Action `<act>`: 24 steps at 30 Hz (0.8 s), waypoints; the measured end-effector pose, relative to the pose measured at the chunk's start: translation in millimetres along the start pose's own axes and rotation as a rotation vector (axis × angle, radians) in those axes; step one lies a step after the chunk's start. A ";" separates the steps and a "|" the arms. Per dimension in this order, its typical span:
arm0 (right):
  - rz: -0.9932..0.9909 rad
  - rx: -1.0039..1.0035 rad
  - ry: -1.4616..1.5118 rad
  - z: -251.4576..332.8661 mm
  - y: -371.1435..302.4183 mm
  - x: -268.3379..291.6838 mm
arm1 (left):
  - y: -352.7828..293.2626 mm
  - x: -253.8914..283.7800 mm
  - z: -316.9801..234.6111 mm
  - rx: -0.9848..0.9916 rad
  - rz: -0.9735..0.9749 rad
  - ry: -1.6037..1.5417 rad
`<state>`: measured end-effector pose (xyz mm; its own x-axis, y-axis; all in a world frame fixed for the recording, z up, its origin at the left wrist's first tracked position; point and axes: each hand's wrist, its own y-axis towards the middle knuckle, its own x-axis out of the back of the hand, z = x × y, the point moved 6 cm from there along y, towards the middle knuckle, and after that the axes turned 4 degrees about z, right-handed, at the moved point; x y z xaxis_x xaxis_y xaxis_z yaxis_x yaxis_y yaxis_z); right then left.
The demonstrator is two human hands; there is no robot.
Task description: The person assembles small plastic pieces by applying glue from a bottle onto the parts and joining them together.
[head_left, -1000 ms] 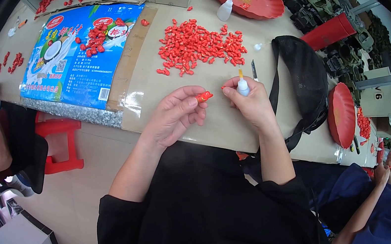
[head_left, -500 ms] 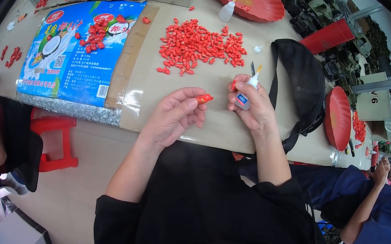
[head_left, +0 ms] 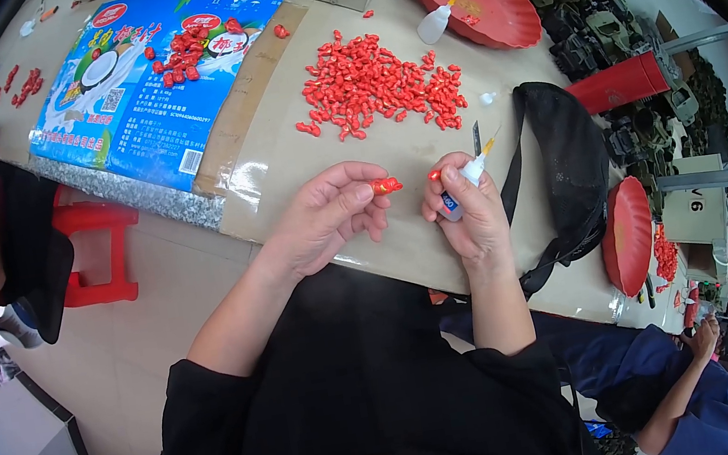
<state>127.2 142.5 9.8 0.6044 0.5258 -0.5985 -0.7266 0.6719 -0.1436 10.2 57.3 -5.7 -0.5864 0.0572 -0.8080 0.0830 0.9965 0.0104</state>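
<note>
Between the thumb and fingers of my left hand (head_left: pixel 325 214) is a small glossy red piece (head_left: pixel 387 186) with gold marks, its end pointing right. My right hand (head_left: pixel 480 225) grips a small squeeze bottle (head_left: pixel 473 169) with a white top and a thin yellow nozzle tilted up to the right. A second small red piece (head_left: pixel 434 175) shows at the tips of that hand's thumb and forefinger. The two red pieces are a short gap apart. Beyond my hands lies a loose pile of small red pieces (head_left: pixel 372 87) on the tabletop.
Blue printed cardboard (head_left: pixel 122 131) bears larger red pieces (head_left: pixel 189 55). A white bottle (head_left: pixel 434 26) leans at a red scalloped tray (head_left: pixel 487 10). A thin blade (head_left: pixel 476 137) and black mesh bag (head_left: pixel 565 167) lie right. Co-workers sit at both sides; a red stool (head_left: pixel 102 250) stands left.
My right hand has turned slightly, so its fingers cover more of the bottle's label. My left hand keeps its piece in nearly the same place. The whole view has shifted a little.
</note>
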 end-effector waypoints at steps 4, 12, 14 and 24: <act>-0.062 -0.033 0.012 -1.7 -2.6 -4.9 | 0.2 0.8 1.0 0.008 0.002 0.033; -0.037 -0.076 0.083 -5.1 -4.9 -7.8 | -0.3 0.1 0.8 0.002 -0.031 0.074; -0.037 -0.078 0.043 -5.1 -7.3 -10.6 | -0.6 0.3 1.2 -0.005 -0.039 0.077; -0.027 0.034 -0.212 -1.7 -11.3 -16.0 | -2.2 -1.9 0.9 -0.028 -0.051 0.156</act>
<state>125.1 125.6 19.6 0.6813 0.6029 -0.4152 -0.7000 0.7024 -0.1288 11.9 55.0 -4.7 -0.7076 0.0136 -0.7065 0.0293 0.9995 -0.0101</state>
